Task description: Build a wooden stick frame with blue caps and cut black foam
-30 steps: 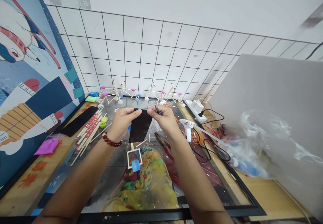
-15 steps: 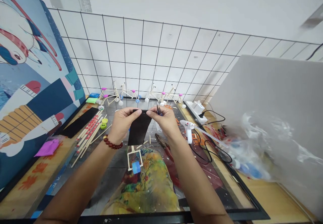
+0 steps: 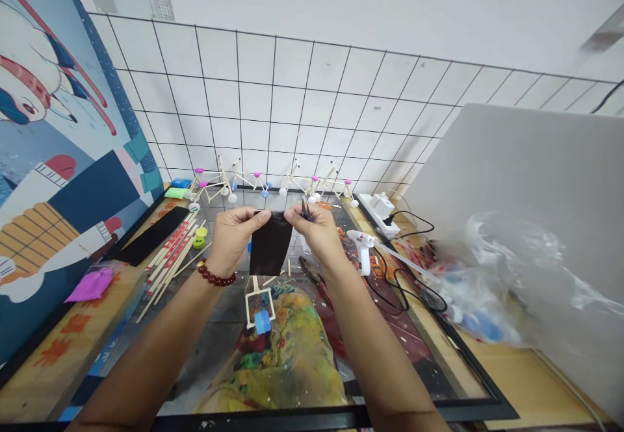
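A small black sheet (image 3: 271, 247) hangs between my two hands, its top edge pinched at both corners. My left hand (image 3: 234, 234), with a red bead bracelet at the wrist, grips the upper left corner. The upper right corner is in the closed fingers of my right hand (image 3: 318, 232). Dark pointed tips of a metal tool (image 3: 305, 210) stick up from that hand; its handles are hidden. Below the sheet lies a small frame of wooden sticks (image 3: 248, 312) with a blue block (image 3: 262, 321) on it, over a paint-stained cloth (image 3: 287, 360).
On the left are wooden sticks (image 3: 168, 263), a black strip (image 3: 153, 236) and a magenta packet (image 3: 91, 284). Several stick models (image 3: 292, 182) stand at the back. Pliers (image 3: 312, 269), a white glue gun (image 3: 361, 250), its black cable and a power strip (image 3: 379, 212) are on the right.
Both hands keep their pinch on the black sheet. Its lower edge has swung slightly to the right and up, and the sheet now faces me more squarely.
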`<state>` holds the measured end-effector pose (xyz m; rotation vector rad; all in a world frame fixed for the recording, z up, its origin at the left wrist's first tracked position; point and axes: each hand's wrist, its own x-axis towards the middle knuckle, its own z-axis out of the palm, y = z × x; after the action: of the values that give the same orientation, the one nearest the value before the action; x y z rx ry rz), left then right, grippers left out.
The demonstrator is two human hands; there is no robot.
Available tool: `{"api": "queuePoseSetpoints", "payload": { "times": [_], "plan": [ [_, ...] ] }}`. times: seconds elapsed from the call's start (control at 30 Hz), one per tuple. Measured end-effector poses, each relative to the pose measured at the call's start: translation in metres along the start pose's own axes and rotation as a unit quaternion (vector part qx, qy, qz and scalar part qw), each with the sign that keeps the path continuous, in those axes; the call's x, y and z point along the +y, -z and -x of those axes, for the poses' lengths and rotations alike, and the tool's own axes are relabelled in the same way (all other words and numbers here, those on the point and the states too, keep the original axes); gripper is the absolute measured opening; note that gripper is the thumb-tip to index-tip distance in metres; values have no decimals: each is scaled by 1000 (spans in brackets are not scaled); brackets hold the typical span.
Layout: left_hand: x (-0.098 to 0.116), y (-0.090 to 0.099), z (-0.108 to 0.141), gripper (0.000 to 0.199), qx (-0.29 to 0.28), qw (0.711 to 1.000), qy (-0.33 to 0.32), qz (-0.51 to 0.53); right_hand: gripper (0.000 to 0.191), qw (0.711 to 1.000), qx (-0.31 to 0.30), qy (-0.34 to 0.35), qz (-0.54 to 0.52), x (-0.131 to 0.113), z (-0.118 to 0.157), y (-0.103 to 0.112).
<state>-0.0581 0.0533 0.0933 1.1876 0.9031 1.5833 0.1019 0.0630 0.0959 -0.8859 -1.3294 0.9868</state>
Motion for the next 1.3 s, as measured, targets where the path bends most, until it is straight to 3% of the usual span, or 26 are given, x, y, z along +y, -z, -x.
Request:
{"api": "queuePoseSetpoints", "payload": {
  "times": [0.17,0.3,0.47,0.8,1.13,1.3],
  "plan": [
    [1,-1,-1,27,7,999,23,49,23,1000,29,6,4,2,-1,0],
    [2,-4,1,29,-36,997,49,44,25,999,48,11,11,0,-2,0],
    [1,-4,3,20,-26,998,47,45,24,1000,19,15,7,-3,0,0],
    [-3,-1,3,27,-27,999,26,-14,33,999,-28,-15,10,-9,3,-3],
    [3,-4,4,24,-45,998,47,3,35,997,-16,28,66,-6,3,-4],
    [2,-4,4,21,-16,999,44,8,30,1000,28,6,11,-2,0,1]
  ]
}}
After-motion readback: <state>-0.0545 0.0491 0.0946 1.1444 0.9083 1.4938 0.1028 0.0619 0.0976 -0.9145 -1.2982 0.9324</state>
